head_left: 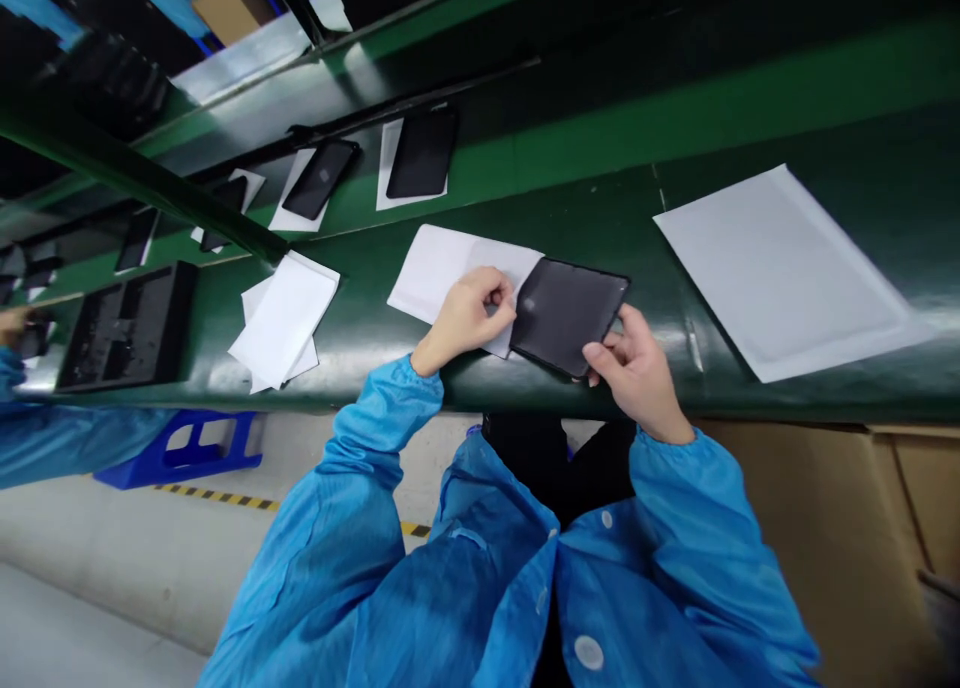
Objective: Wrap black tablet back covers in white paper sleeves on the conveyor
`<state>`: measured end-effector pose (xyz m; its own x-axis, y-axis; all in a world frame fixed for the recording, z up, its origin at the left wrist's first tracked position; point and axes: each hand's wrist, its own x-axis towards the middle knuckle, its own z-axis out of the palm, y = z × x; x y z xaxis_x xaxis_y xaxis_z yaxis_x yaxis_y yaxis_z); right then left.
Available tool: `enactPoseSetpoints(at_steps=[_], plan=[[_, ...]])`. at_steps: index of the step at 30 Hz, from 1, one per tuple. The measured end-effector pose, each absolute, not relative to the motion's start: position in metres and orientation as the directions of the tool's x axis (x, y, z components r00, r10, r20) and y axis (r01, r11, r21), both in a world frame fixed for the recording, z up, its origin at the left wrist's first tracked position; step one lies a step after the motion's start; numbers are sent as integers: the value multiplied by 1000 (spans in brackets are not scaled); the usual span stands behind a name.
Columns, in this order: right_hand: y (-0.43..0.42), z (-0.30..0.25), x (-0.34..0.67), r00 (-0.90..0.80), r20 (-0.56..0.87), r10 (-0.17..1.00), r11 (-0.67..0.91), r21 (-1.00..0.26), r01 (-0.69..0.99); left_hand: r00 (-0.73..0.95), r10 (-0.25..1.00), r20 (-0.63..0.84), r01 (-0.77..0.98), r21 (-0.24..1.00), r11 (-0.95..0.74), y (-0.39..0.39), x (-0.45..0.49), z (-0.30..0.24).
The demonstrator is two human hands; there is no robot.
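Note:
A dark flat tablet-like panel (568, 313) lies partly on a white sheet (442, 268) on the green bench (600, 218). My left hand (466, 313) is closed at the panel's left edge, fingers curled and pinching there; what they pinch is too small to name. My right hand (637, 373) grips the panel's near right corner between thumb and fingers. Both my sleeves are blue.
A large white sheet (787, 268) lies to the right. A stack of white sheets (285, 318) sits to the left, beside a black moulded tray (127, 323). Further back, dark panels (421, 153) rest on white sheets along the belt. Another person's blue sleeve (45, 438) shows at far left.

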<state>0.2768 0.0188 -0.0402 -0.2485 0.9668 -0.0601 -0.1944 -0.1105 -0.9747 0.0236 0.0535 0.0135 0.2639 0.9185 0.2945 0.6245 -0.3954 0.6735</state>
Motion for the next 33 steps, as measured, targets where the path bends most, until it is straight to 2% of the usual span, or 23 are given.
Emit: enactPoseSetpoints(at_steps=[4, 6, 10, 12, 15, 18, 21, 23, 26, 29, 31, 33], plan=[[19, -36, 271, -387, -10, 922, -79, -984, -162, 377, 849, 370, 550, 648, -527, 45, 58, 22], [20, -35, 270, -393, 27, 919, -25, -992, -127, 433, 808, 400, 497, 642, -584, 42, 74, 27], [21, -35, 268, -179, 223, 958, 232, -972, 31, 489, 776, 398, 473, 627, -619, 41, 94, 38], [21, -36, 266, -43, 282, 958, 285, -952, 114, 495, 771, 402, 489, 604, -629, 42, 98, 41], [23, -36, 264, 73, 239, 968, 232, -968, 97, 499, 772, 393, 497, 600, -627, 43, 101, 42], [26, -35, 265, 16, 121, 992, 122, -992, -45, 536, 763, 362, 475, 618, -626, 44, 102, 40], [27, -37, 267, 33, 40, 999, 46, -978, -204, 547, 738, 395, 489, 564, -665, 53, 85, 31], [23, -40, 273, 132, 10, 991, 44, -965, -259, 446, 767, 461, 599, 483, -638, 69, 56, 20], [13, -42, 295, 338, -53, 939, 40, -964, -263, 157, 835, 528, 814, 409, -411, 106, -14, -2], [7, -36, 330, 588, -47, 807, 114, -966, -234, -113, 864, 491, 891, 436, -131, 145, -89, -25], [10, -26, 354, 698, 13, 716, 203, -961, -190, -221, 841, 494, 877, 477, -50, 167, -125, -35], [15, -17, 375, 721, 66, 690, 239, -961, -141, -274, 818, 505, 863, 505, -24, 185, -144, -40]])
